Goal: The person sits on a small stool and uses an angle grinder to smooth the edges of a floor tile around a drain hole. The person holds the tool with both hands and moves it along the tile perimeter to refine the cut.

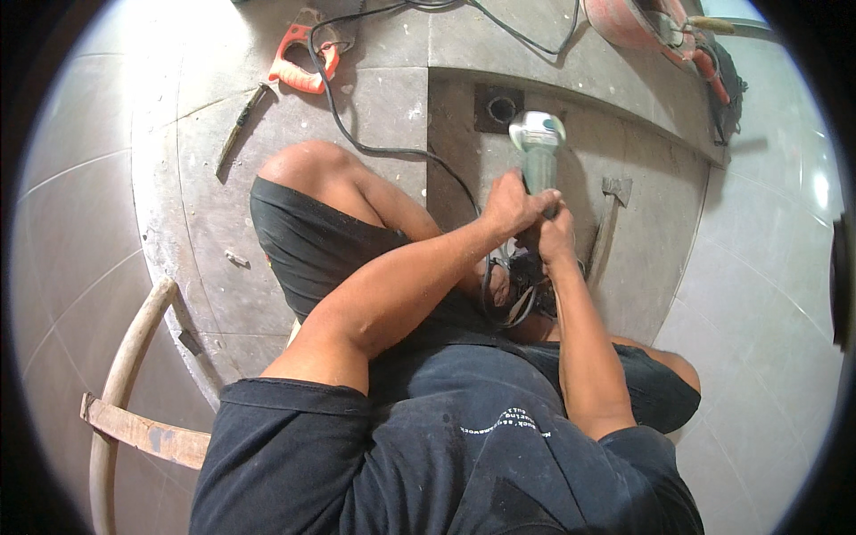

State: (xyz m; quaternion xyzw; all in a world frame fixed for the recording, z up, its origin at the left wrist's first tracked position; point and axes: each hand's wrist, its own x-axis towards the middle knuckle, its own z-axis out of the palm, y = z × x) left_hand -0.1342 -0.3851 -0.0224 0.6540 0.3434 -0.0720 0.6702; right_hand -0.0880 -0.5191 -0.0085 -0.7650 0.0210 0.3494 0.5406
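An angle grinder (539, 168) with a green body and a shiny metal head points away from me over the sunken part of the floor. My left hand (512, 207) is wrapped round its body from the left side. Behind it, my right hand (556, 237) grips the rear end, fingers closed. The grinder's disc cannot be made out. A dark power cable (361, 145) runs across the floor toward my legs and loops below my hands. Just past the grinder's head lies a square dark drain opening (501, 109) with a round hole.
A hatchet-like tool (615, 190) leans right of my hands. Far left lie a handsaw (303, 67) with an orange handle and a narrow chisel-like tool (241, 129). A red bucket (624, 25) stands far right. A wooden chair frame (134, 357) is at my left. The raised floor ledge (624, 111) curves beyond.
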